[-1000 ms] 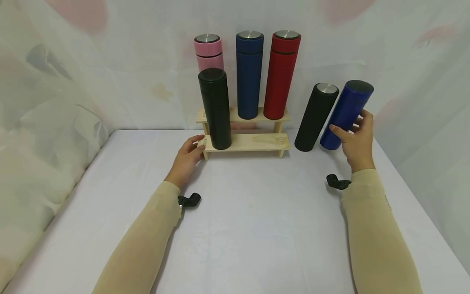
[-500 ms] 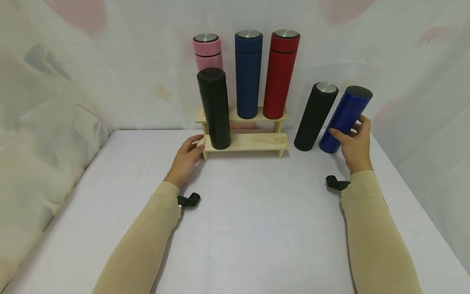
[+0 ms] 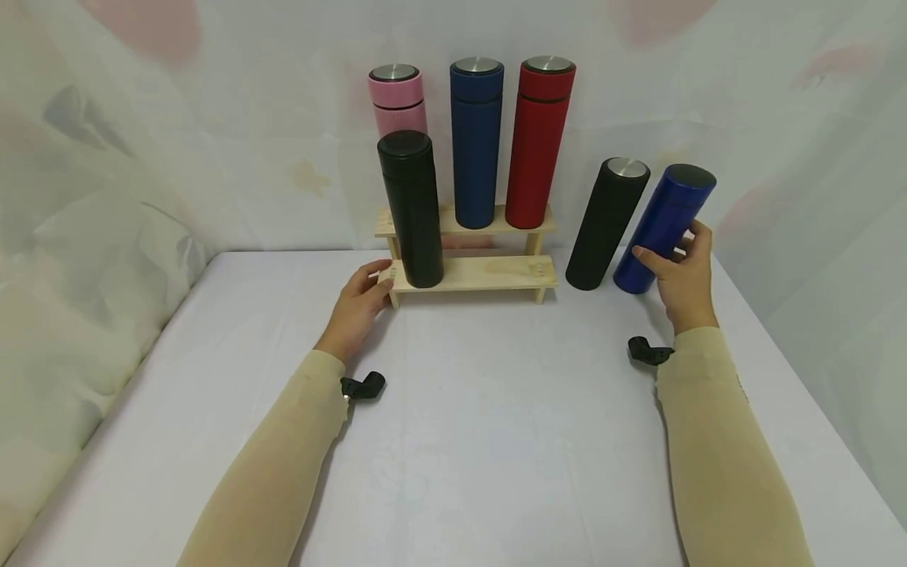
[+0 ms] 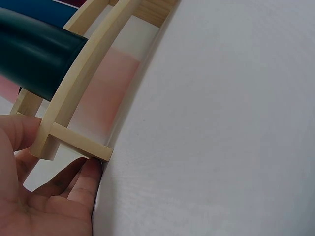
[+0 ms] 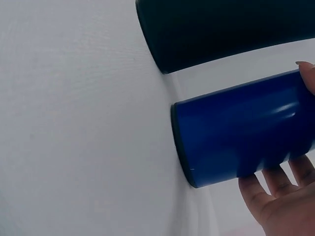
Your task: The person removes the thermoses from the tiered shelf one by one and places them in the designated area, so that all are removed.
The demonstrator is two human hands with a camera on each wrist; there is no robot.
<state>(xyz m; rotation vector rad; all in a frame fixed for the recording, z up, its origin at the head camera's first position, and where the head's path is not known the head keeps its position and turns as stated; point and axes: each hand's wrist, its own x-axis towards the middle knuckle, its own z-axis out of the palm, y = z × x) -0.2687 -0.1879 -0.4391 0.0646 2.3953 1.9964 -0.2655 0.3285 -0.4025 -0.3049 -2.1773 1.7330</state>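
In the head view my right hand [image 3: 684, 279] grips a glossy blue thermos bottle [image 3: 664, 228] with a dark lid, thumb on its left side and fingers on the right. The bottle's base [image 5: 182, 147] is at the tabletop in the right wrist view. Close to its left stands a black thermos [image 3: 607, 224] with a silver lid top. My left hand [image 3: 357, 307] holds the left end of a two-step wooden rack [image 3: 489, 273], thumb at the lower shelf's end [image 4: 47, 142] and fingers by the leg. An all-black thermos [image 3: 414, 213] stands on that lower shelf.
On the rack's upper shelf stand a pink thermos [image 3: 398, 98], partly hidden by the black one, a navy thermos [image 3: 476, 146] and a red thermos [image 3: 540, 146]. A white-covered table [image 3: 489, 425] lies in front. Cloth [image 3: 283, 134] hangs behind and at both sides.
The blue thermos and my right hand have come down slightly, mostly between the first two frames. My left hand stays at the rack. The whole head view shifts a little.
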